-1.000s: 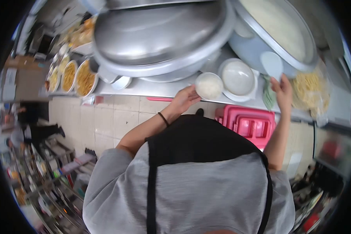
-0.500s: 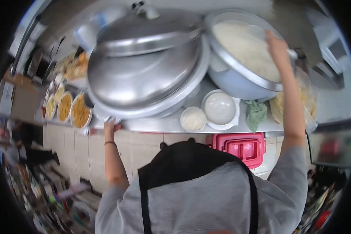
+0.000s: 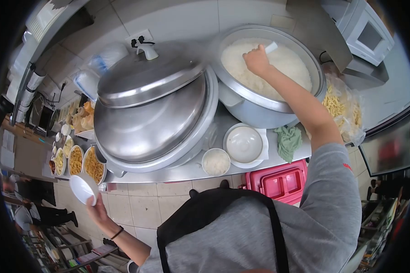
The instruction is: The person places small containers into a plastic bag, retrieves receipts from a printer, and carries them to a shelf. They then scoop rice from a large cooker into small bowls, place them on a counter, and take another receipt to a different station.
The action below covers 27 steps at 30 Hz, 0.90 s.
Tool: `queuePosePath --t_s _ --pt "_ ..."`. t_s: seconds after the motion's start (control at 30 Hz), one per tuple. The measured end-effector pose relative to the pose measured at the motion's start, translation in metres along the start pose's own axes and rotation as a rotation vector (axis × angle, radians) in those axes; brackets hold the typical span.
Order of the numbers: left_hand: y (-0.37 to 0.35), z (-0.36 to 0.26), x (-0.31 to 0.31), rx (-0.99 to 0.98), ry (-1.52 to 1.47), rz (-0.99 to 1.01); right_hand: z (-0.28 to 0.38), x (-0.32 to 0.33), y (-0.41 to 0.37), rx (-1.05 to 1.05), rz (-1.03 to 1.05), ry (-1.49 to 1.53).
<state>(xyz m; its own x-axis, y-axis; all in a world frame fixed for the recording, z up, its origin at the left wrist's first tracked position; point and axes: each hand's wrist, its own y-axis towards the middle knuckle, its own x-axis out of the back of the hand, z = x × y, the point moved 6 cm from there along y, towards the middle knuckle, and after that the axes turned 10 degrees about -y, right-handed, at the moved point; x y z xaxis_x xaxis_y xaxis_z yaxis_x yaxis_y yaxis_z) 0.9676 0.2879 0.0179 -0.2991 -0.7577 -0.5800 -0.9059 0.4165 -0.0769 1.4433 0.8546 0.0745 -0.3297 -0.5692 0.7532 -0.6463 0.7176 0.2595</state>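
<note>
My left hand (image 3: 97, 210) holds an empty white bowl (image 3: 83, 187) by its rim, tilted, off the front edge of the steel counter. Over the large pot of rice (image 3: 282, 68) on the right, my right hand (image 3: 257, 60) is closed round a white utensil (image 3: 271, 47), whose lower end I cannot make out. A small bowl of rice (image 3: 216, 162) stands at the counter's front edge, beside a larger white bowl (image 3: 244, 144) with a white lid or dish in it. To the right of these lies a crumpled green cloth (image 3: 288, 141).
A big covered pot (image 3: 150, 118) with a second lid (image 3: 150, 75) on top fills the centre left. Bowls of yellow food (image 3: 94, 166) line the left. A bag of noodles (image 3: 341, 109) lies at right; a pink bin (image 3: 280, 182) sits below. People stand far left.
My left hand has come away from the counter edge and now holds a white bowl up. My right hand has moved left from the rice pot's right side. The view has shifted.
</note>
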Motion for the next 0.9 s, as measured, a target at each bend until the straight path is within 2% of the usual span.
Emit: queuePosePath --t_s 0.07,0.13,0.2,0.27,0.33,0.4,0.47,0.53,0.6,0.67,0.73,0.8,0.9 --pt "-0.005 -0.012 -0.055 0.004 -0.127 0.09 0.003 0.003 -0.004 -0.009 0.059 0.064" --pt "-0.032 -0.011 -0.147 -0.002 -0.3 0.339 0.002 0.004 -0.009 -0.022 0.115 0.126" --pt "-0.038 -0.002 -0.21 0.072 -0.345 0.534 0.001 -0.002 -0.014 -0.043 0.122 0.296" --pt "-0.065 0.014 -0.285 0.407 -0.607 0.864 0.004 -0.014 -0.017 -0.059 0.138 0.337" --pt "-0.085 0.027 -0.348 0.565 -0.695 0.984 0.0 -0.019 -0.02 -0.08 0.15 0.378" --pt "-0.097 0.048 -0.398 0.672 -0.761 1.016 0.003 -0.022 -0.025 -0.055 0.201 0.537" --pt "-0.113 0.07 -0.439 0.76 -0.81 1.135 0.003 -0.031 -0.029 -0.043 0.244 0.578" --pt "-0.122 0.099 -0.469 0.83 -0.835 1.136 -0.003 -0.034 -0.035 -0.027 0.287 0.615" --pt "-0.127 0.126 -0.495 0.773 -0.741 1.107 -0.004 -0.035 -0.047 -0.015 0.368 0.802" --pt "-0.137 0.147 -0.515 0.735 -0.681 1.105 -0.011 -0.03 -0.06 -0.022 0.385 0.854" --pt "-0.141 0.17 -0.529 0.665 -0.511 1.003 -0.027 -0.035 -0.066 -0.03 0.399 0.902" --pt "-0.141 0.197 -0.541 0.676 -0.455 0.983 -0.041 -0.048 -0.072 -0.026 0.562 1.258" --pt "-0.143 0.244 -0.546 0.538 0.009 0.851 -0.09 -0.017 -0.065 -0.034 0.464 1.16"
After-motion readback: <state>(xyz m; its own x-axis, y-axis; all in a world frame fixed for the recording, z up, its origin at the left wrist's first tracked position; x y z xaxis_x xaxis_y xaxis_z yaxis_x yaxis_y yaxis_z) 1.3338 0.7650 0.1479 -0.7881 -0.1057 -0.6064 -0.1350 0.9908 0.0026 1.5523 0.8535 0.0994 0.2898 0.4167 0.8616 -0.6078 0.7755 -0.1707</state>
